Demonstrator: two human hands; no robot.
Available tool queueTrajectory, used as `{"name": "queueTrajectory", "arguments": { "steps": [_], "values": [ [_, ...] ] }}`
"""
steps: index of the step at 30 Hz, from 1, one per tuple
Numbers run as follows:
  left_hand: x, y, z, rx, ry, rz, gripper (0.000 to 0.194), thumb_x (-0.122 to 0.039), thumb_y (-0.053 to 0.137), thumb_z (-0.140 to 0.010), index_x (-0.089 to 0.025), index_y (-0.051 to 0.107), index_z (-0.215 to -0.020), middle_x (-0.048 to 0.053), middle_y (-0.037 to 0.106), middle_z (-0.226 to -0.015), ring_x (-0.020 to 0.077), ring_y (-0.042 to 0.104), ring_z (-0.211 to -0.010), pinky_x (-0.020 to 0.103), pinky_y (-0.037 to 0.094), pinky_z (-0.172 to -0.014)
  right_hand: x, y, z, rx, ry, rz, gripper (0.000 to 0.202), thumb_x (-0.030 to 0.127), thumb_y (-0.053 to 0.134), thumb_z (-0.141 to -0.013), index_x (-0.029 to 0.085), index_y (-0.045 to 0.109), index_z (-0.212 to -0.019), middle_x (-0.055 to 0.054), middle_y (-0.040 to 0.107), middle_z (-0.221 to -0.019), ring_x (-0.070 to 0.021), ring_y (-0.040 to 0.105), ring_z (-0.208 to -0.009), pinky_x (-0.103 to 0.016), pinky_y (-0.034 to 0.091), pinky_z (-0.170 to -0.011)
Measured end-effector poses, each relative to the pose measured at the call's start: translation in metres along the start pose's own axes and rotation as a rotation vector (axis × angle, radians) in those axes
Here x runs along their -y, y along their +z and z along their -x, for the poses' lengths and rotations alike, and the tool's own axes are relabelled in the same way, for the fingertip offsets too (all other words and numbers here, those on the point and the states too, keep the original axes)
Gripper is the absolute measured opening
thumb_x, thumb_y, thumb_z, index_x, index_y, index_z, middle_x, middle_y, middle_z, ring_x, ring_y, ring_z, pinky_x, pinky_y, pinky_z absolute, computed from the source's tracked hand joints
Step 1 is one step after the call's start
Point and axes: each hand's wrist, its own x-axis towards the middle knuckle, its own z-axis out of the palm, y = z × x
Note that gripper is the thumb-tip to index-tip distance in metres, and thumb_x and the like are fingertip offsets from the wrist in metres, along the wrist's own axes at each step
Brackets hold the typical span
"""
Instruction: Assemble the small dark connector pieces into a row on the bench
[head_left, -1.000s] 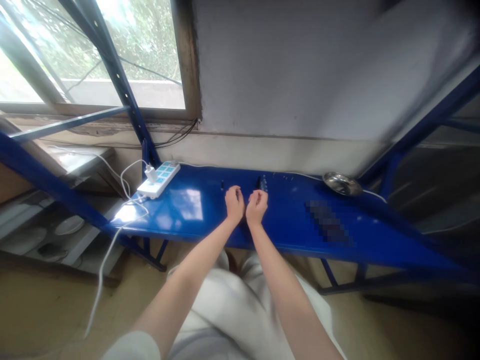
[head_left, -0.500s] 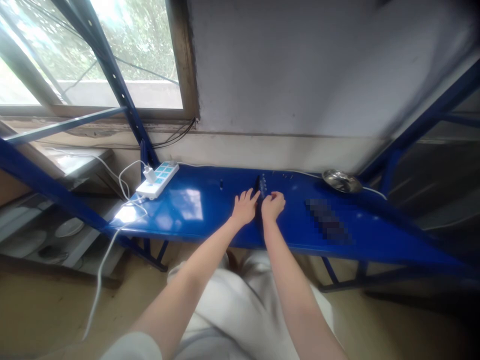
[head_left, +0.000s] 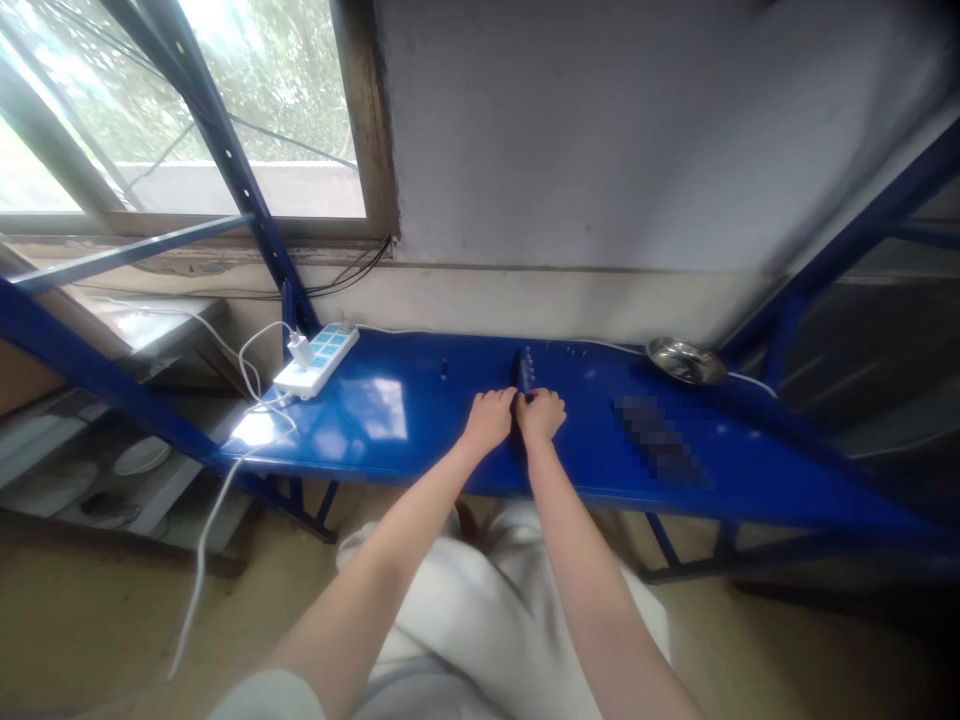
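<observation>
On the blue table, a narrow dark strip [head_left: 516, 370] points away from me. A translucent strip with a row of round knobs [head_left: 528, 372] runs along its right side; its kind is too blurred to tell. My left hand [head_left: 490, 420] lies against the left of the dark strip, fingers curled in and fingertips on its edge. At the near end of the knobbed strip, my right hand [head_left: 543, 414] is closed, thumb and fingers pinched together. What sits inside that pinch is hidden. Both hands almost meet over the strips' near part.
A small dark piece [head_left: 443, 369] lies left of my hands. Several tiny parts [head_left: 576, 351] are scattered at the back, near a shiny metal dish [head_left: 685, 361]. A white power strip [head_left: 318, 362] with a plugged-in cable is at the left end of the blue table [head_left: 427, 440]. A pixelated dark item [head_left: 660, 440] lies right.
My left hand's spread fingers have drawn in and curled at the dark strip. My right hand has shifted slightly left and down, closer to the left hand.
</observation>
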Motion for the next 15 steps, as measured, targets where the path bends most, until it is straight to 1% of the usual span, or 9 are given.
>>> {"name": "queueTrajectory", "arguments": {
  "steps": [3, 9, 15],
  "values": [
    [-0.0005, -0.0022, 0.0013, -0.002, -0.014, -0.009, 0.046, -0.005, 0.032, -0.080, -0.016, 0.046, -0.122, 0.009, 0.059, -0.116, 0.0187, 0.053, -0.103, 0.035, 0.037, -0.088, 0.0014, -0.0001, -0.0009, 0.025, 0.012, 0.039, 0.025, 0.030, 0.050, -0.076, 0.013, 0.061, -0.089, -0.016, 0.058, -0.097, -0.0276, 0.048, -0.091, -0.036, 0.031, -0.073],
    [0.0006, -0.0041, 0.0036, -0.055, -0.003, 0.022, 0.042, -0.005, 0.033, -0.080, -0.015, 0.049, -0.118, 0.007, 0.060, -0.115, 0.0185, 0.054, -0.101, 0.033, 0.037, -0.087, 0.0016, 0.0004, -0.0025, 0.012, 0.004, 0.044, 0.021, 0.027, 0.050, -0.076, 0.013, 0.062, -0.087, -0.015, 0.059, -0.095, -0.0272, 0.048, -0.088, -0.034, 0.029, -0.070],
    [0.0031, -0.0013, 0.0032, -0.003, -0.014, 0.007, 0.035, -0.008, 0.033, -0.083, -0.015, 0.054, -0.110, 0.008, 0.062, -0.106, 0.0190, 0.054, -0.098, 0.034, 0.038, -0.083, -0.0016, 0.0043, -0.0051, -0.011, -0.014, 0.005, 0.017, 0.025, 0.050, -0.075, 0.014, 0.061, -0.081, -0.015, 0.060, -0.091, -0.0267, 0.049, -0.085, -0.034, 0.028, -0.069]
  ]
}}
